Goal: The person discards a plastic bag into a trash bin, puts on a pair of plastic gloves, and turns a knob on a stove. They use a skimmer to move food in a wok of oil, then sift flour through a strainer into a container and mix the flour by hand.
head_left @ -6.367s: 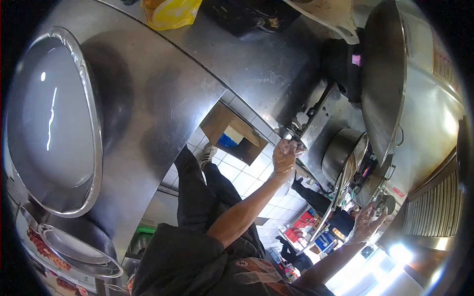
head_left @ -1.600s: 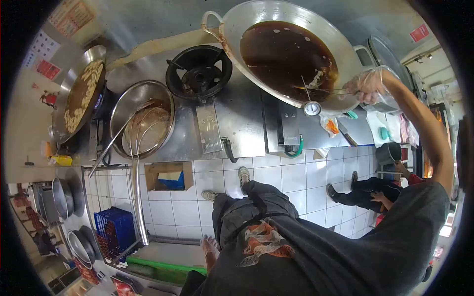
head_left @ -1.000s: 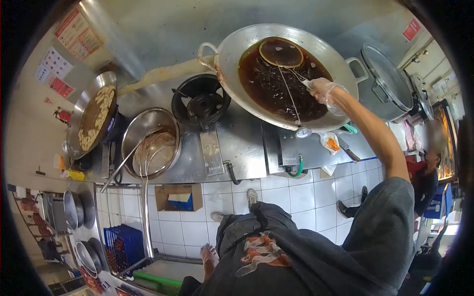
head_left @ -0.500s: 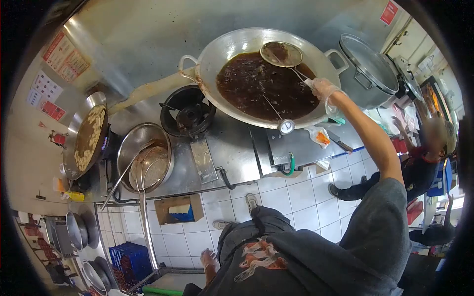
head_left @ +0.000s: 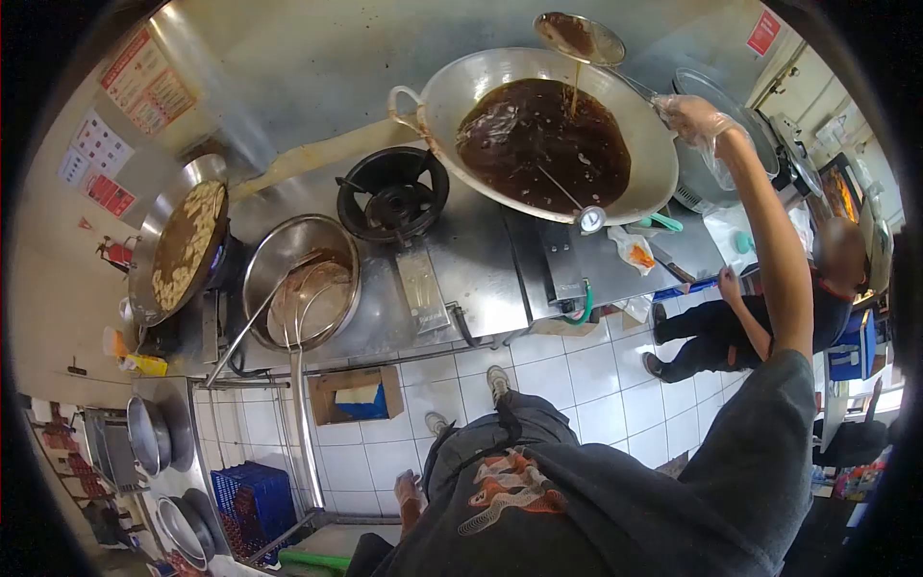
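Over the large wok (head_left: 654,178) of dark oil (head_left: 543,144), a round mesh strainer (head_left: 580,38) is raised, with a thin stream of liquid running from it. My right hand (head_left: 694,120), in a clear plastic glove, is closed around the strainer's handle, above the wok's right side. A dial thermometer (head_left: 590,219) leans on the wok's front rim, its probe in the oil. My left hand (head_left: 411,492), also gloved, hangs low beside my body, away from the counter, with nothing in it and its fingers apart.
Left of the wok are a bare burner (head_left: 392,200), a steel bowl (head_left: 350,288) with strainers, and a smaller wok (head_left: 223,207) of frying pieces. A large pot (head_left: 731,183) and a knife (head_left: 675,269) are at right. Another person (head_left: 827,308) stands beyond my right arm.
My right hand has lifted the strainer up out of the oil, toward the back wall. The other person's arm has come down toward the counter. My view has shifted slightly.
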Action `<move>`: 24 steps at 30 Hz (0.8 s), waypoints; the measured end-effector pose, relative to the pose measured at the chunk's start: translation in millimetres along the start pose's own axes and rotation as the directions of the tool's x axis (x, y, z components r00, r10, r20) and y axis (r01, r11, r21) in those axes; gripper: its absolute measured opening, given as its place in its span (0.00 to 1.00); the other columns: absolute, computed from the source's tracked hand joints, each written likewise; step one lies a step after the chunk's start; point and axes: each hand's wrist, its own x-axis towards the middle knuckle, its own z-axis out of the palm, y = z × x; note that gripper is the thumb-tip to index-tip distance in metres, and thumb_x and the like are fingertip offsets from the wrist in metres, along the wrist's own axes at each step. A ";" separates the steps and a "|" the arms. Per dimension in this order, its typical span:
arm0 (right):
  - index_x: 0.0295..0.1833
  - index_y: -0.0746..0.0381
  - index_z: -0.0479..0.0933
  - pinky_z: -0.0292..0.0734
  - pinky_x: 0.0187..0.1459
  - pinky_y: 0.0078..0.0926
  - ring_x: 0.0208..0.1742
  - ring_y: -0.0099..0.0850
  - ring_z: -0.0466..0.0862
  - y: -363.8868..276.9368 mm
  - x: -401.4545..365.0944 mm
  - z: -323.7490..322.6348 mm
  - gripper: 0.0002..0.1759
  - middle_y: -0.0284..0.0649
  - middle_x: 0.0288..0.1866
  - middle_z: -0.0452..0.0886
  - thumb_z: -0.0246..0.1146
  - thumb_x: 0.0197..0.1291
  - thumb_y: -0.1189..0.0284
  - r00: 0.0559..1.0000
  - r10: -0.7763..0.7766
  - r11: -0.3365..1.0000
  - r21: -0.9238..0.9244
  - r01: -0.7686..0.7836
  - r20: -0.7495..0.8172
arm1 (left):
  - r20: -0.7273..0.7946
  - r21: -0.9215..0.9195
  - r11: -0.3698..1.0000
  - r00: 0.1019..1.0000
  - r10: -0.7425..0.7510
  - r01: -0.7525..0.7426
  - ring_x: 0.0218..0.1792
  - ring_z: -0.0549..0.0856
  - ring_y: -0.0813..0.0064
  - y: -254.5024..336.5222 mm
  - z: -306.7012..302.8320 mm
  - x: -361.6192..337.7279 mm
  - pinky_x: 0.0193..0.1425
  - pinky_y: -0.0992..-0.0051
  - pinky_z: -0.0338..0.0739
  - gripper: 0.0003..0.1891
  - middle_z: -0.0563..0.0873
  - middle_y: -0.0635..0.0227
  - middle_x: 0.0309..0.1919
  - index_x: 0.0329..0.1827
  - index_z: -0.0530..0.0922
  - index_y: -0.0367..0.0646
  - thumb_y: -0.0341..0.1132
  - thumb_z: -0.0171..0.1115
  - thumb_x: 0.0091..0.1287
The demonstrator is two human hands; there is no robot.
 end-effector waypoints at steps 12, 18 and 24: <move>0.53 0.56 0.76 0.72 0.25 0.25 0.26 0.24 0.76 17.0 -15.6 104.8 0.14 0.33 0.28 0.76 0.53 0.73 0.60 0.969 -0.226 0.945 -0.220 0.242 0.096 | -0.002 -0.500 0.772 0.891 -0.454 0.392 0.31 0.79 0.66 -36.4 -83.4 34.5 0.34 0.61 0.74 0.14 0.83 0.63 0.38 0.53 0.74 0.49 0.41 0.60 0.67; 0.50 0.58 0.76 0.73 0.32 0.27 0.31 0.28 0.78 52.1 -13.3 136.5 0.13 0.32 0.32 0.79 0.59 0.70 0.60 0.979 -0.197 0.970 -0.135 0.202 0.053 | 0.060 -0.559 0.772 0.943 -0.326 0.302 0.26 0.78 0.68 -83.7 -130.6 62.9 0.29 0.68 0.72 0.12 0.83 0.65 0.33 0.51 0.76 0.50 0.40 0.60 0.67; 0.59 0.62 0.74 0.71 0.33 0.19 0.33 0.20 0.75 1.2 -92.5 192.1 0.17 0.30 0.36 0.77 0.59 0.69 0.65 0.999 -0.038 0.994 0.101 0.035 0.030 | 0.003 -0.544 0.747 0.891 -0.453 0.382 0.22 0.78 0.71 -96.3 -159.9 63.6 0.23 0.70 0.69 0.11 0.82 0.66 0.30 0.49 0.76 0.49 0.41 0.59 0.68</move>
